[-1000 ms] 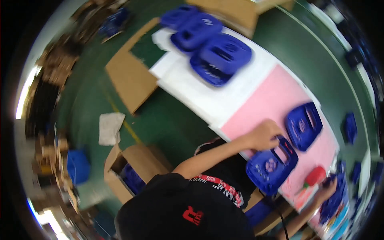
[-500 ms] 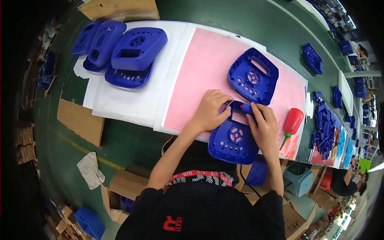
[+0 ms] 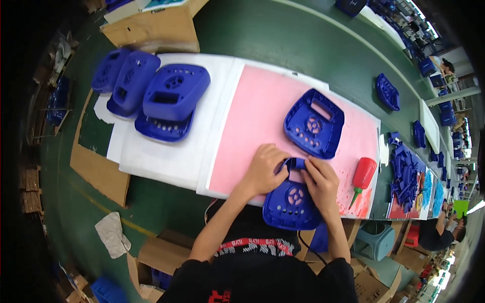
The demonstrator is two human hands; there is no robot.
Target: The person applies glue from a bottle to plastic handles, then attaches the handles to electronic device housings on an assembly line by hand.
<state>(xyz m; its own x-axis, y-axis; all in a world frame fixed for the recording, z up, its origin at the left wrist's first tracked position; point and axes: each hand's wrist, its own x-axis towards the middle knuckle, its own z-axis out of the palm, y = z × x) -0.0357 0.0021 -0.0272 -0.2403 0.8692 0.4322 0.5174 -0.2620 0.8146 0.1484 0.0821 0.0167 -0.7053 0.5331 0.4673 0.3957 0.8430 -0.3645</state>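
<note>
While both hands work at the near edge of the pink mat [image 3: 262, 116], a blue plastic shell [image 3: 292, 204] sits between them, its near end hanging past the mat edge over the person's lap. Left hand [image 3: 262, 169] rests on the shell's far-left corner, fingers curled and pressed together around the rim, thumb side toward the cut-out window at the shell's far end. Right hand [image 3: 321, 182] covers the shell's right side, fingers bent, fingertips pinching the far rim next to the window, almost touching the left hand's fingertips. Shell faces up with inner side showing: round hub with ring of holes in the middle, row of small holes near the bottom.

Second blue shell [image 3: 314, 123] lies flat on the mat just far of the hands, inner side up, apart from the held one. Red screwdriver-type tool [image 3: 362, 177] lies at the right end of the mat, tip pointing near, just right of the right hand, not touched.

White sheet [image 3: 161, 151] lies left of the pink mat, carrying a row of stacked blue housings [image 3: 174, 96], outer side up, overlapping toward far left. Green table [image 3: 262, 35] runs under everything. Heap of small blue parts [image 3: 404, 169] lies right of the mat. Cardboard box [image 3: 151, 28] at far left, grey rag [image 3: 113, 235] on the floor near left. Another person [image 3: 437, 235] stands at the far right edge, blurred.
</note>
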